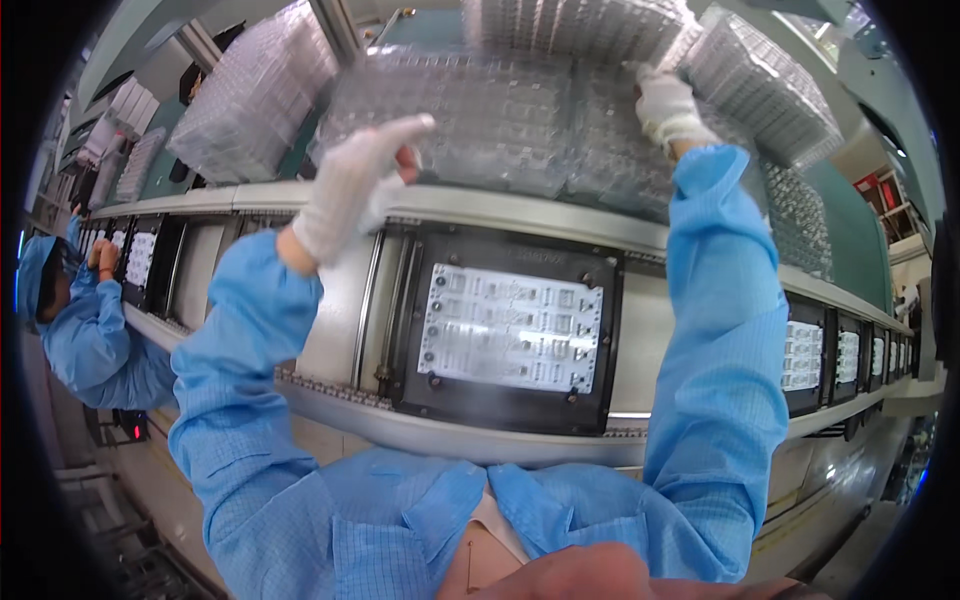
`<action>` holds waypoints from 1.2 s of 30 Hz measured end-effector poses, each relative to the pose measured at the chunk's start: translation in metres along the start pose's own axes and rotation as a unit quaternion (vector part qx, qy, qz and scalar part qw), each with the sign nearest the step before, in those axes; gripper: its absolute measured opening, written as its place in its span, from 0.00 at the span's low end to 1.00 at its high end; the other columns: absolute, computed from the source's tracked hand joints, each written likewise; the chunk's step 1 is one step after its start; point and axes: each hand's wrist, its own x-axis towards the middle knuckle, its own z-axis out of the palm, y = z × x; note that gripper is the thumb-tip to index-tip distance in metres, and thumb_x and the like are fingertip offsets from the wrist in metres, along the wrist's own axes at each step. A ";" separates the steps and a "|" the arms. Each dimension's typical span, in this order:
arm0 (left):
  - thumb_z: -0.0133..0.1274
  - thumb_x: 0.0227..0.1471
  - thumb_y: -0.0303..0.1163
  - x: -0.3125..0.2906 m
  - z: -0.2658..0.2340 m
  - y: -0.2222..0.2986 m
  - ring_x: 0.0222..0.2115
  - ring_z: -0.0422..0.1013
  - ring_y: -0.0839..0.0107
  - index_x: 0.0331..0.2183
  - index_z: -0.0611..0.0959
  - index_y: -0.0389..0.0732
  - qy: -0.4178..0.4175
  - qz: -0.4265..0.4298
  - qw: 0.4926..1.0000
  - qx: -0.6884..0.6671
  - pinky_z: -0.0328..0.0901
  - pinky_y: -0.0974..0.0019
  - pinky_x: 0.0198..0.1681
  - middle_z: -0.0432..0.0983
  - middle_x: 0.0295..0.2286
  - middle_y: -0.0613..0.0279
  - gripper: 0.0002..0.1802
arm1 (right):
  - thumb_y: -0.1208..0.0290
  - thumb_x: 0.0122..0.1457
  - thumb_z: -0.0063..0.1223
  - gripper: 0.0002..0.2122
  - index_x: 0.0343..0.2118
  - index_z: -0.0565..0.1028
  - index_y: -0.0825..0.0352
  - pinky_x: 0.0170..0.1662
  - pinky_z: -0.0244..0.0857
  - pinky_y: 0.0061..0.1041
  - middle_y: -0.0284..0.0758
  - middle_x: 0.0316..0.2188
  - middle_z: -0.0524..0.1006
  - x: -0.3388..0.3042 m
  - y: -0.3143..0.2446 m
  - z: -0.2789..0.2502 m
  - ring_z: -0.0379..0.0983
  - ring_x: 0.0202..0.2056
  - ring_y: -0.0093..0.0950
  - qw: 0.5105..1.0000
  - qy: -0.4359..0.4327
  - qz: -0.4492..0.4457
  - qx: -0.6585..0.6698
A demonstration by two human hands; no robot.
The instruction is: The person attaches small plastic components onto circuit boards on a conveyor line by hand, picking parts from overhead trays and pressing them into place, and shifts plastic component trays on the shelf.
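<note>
My left hand (357,180), in a white glove, is raised over the near edge of the clear plastic trays (450,120). Its forefinger stretches to the right, the thumb stands apart, and nothing shows in it. My right hand (672,105), gloved too, reaches to the far side of the right-hand clear tray (615,130). Its fingers are bent together there, and whatever they may pinch is hidden. Below, between my forearms, a black fixture plate (505,405) on the conveyor bears a white panel of circuit boards (515,325).
Stacked clear trays stand at the left (255,95), at the back (580,25) and at the right (765,85). A metal rail (500,207) runs between bench and conveyor. More fixtures with white panels (803,355) line up rightward. A co-worker in blue (85,320) works at the far left.
</note>
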 end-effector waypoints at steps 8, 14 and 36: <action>0.57 0.47 0.22 -0.092 0.016 0.088 0.33 0.72 0.61 0.52 0.77 0.39 -0.126 0.006 0.989 -0.073 0.67 0.60 0.38 0.77 0.27 0.61 0.28 | 0.80 0.54 0.45 0.21 0.52 0.76 0.59 0.52 0.69 0.39 0.48 0.41 0.80 0.004 -0.023 -0.041 0.76 0.47 0.44 0.992 0.021 0.064 0.108; 0.58 0.46 0.20 -0.101 0.012 0.112 0.36 0.71 0.62 0.53 0.77 0.41 -0.243 0.018 0.970 0.000 0.65 0.62 0.43 0.76 0.32 0.61 0.30 | 0.82 0.53 0.45 0.21 0.49 0.77 0.61 0.41 0.70 0.36 0.42 0.30 0.79 -0.041 -0.043 -0.037 0.76 0.34 0.40 0.953 0.122 -0.027 0.277; 0.58 0.48 0.24 -0.100 0.014 0.095 0.32 0.72 0.59 0.47 0.77 0.42 -0.284 -0.032 0.956 -0.060 0.65 0.58 0.40 0.76 0.27 0.60 0.22 | 0.76 0.56 0.57 0.20 0.54 0.75 0.62 0.44 0.66 0.25 0.32 0.34 0.77 -0.251 -0.111 -0.106 0.71 0.38 0.24 0.875 -0.092 0.102 0.465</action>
